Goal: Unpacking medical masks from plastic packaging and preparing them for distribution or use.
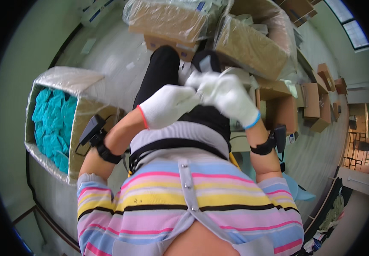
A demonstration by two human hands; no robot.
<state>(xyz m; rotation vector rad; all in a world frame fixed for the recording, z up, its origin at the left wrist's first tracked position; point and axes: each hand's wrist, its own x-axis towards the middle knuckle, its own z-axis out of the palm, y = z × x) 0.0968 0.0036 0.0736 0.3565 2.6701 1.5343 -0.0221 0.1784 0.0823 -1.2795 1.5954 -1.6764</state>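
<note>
Shirt: your striped shirt (184, 200) fills the lower view.
Left hand: your gloved left hand (167, 104) meets the right over your lap, fingers curled; what they grip, you cannot tell.
Right hand: your gloved right hand (229, 96) has its fingers closed on the white item (193, 79), blurred.
Left box: lined box (82, 123) of teal cloth (54, 123) beside you.
Far: wrapped cartons (252, 47) on the floor.

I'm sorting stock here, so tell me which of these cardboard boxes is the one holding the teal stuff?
The plastic-lined box on the person's left, beside the left forearm. It stands open, packed with teal folded pieces; the boxes ahead are plastic-covered and show no teal.
</note>
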